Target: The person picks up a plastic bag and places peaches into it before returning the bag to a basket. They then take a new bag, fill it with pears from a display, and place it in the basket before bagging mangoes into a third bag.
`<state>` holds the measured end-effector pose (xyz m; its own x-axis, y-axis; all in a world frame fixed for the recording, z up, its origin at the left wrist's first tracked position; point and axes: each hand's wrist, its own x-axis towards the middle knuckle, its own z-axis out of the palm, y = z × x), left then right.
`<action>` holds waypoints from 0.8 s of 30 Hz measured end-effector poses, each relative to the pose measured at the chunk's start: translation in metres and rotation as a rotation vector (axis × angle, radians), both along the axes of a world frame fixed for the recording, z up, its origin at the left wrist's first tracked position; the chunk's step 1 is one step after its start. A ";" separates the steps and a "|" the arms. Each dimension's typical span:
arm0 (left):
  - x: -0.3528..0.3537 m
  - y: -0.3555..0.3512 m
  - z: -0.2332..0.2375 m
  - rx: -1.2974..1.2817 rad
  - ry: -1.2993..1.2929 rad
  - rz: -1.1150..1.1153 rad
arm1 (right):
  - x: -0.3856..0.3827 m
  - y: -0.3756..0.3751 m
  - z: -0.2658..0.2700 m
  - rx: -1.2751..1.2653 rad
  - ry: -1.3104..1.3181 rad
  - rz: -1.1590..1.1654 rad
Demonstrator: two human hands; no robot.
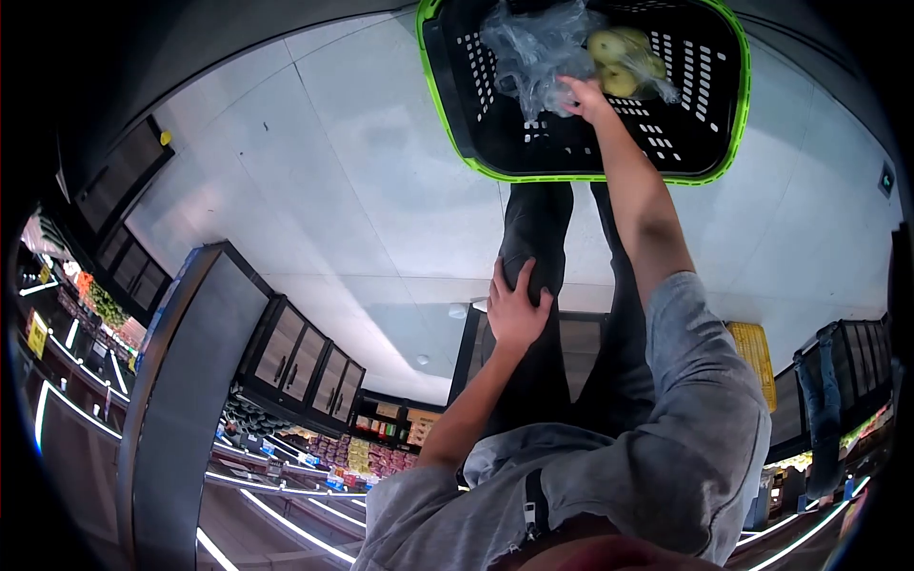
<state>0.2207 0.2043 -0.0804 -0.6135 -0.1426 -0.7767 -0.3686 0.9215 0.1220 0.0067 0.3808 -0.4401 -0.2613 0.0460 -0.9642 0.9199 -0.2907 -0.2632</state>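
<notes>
A black shopping basket with a green rim [447, 124] stands on the pale tiled floor at the top of the head view. Inside it lie a crumpled clear plastic bag [533, 48] and a clear bag of yellow-green fruit [624, 62]. My right hand [586, 95] reaches down into the basket and pinches the plastic of the bags where they meet. My left hand [517, 309] rests flat on my left thigh in dark trousers, fingers spread, holding nothing.
I am bent far over, so my grey top [666, 428] fills the bottom. Store shelves with produce [95, 305] and dark display cabinets [305, 357] run along the left. A yellow crate [754, 352] and more shelving stand at the right.
</notes>
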 end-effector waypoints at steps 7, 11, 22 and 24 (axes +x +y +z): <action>0.004 -0.003 0.002 0.022 -0.028 0.026 | -0.037 -0.022 0.021 -0.725 0.212 -0.090; 0.005 -0.005 0.002 0.035 -0.005 0.029 | -0.027 -0.004 -0.041 0.123 0.035 1.213; 0.013 -0.011 0.004 0.046 -0.098 0.068 | 0.034 0.022 -0.177 0.529 0.141 1.770; 0.013 -0.010 0.005 0.038 -0.113 0.066 | 0.036 0.022 -0.175 0.574 0.152 1.697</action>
